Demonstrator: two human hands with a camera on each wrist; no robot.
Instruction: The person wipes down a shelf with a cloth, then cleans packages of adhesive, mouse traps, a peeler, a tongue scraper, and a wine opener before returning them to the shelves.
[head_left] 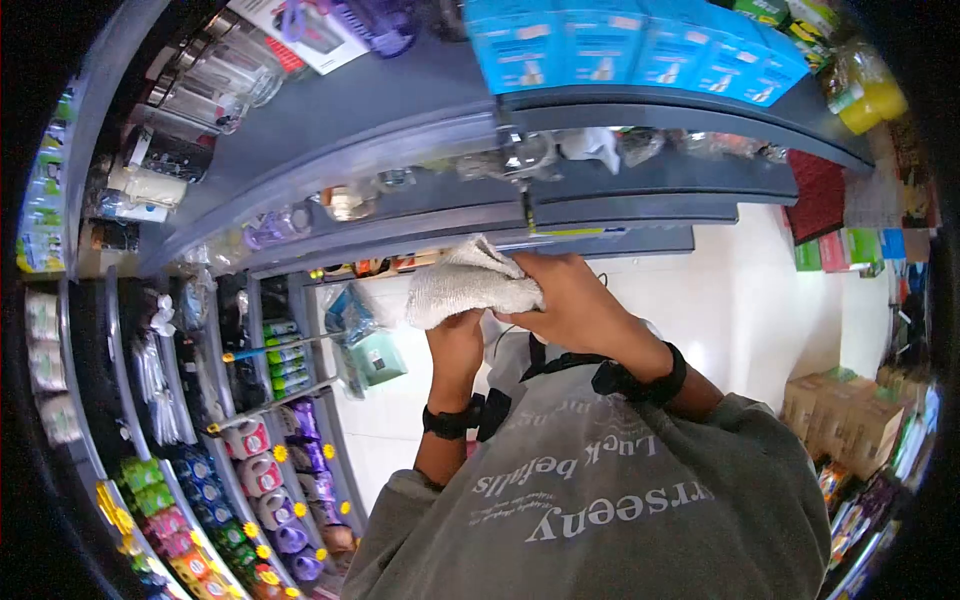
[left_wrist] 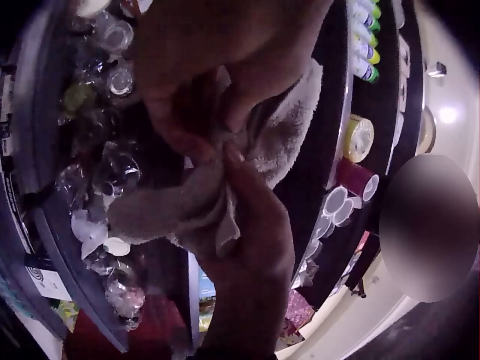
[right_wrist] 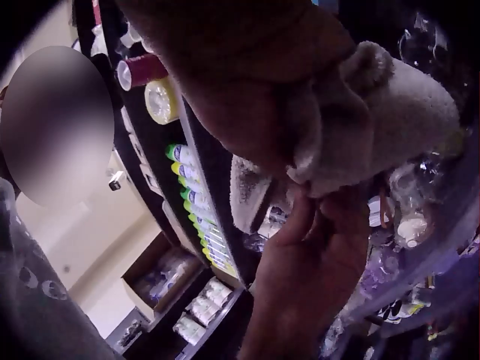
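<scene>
A light, fluffy cloth [head_left: 470,285] is bunched up between both hands in front of the chest. In the head view the left hand [head_left: 456,340] grips its lower left part, mostly beneath it. From the right, the right hand [head_left: 570,298] holds the cloth's near edge. Seen from the left wrist, fingertips of the left hand [left_wrist: 225,67] and the right hand [left_wrist: 255,225] meet and pinch folds of the cloth [left_wrist: 289,131]. Folds hang out on both sides in the right wrist view, where the right hand [right_wrist: 262,97] partly hides the cloth [right_wrist: 405,112].
Dark shelves [head_left: 400,100] curve close in front of the hands. Blue boxes [head_left: 600,50] stand on the top shelf, with clear jars [head_left: 235,75] to the left. Tissue packs [head_left: 265,470] fill the lower left shelves. Cardboard boxes [head_left: 840,420] stand on the right on the pale floor [head_left: 750,300].
</scene>
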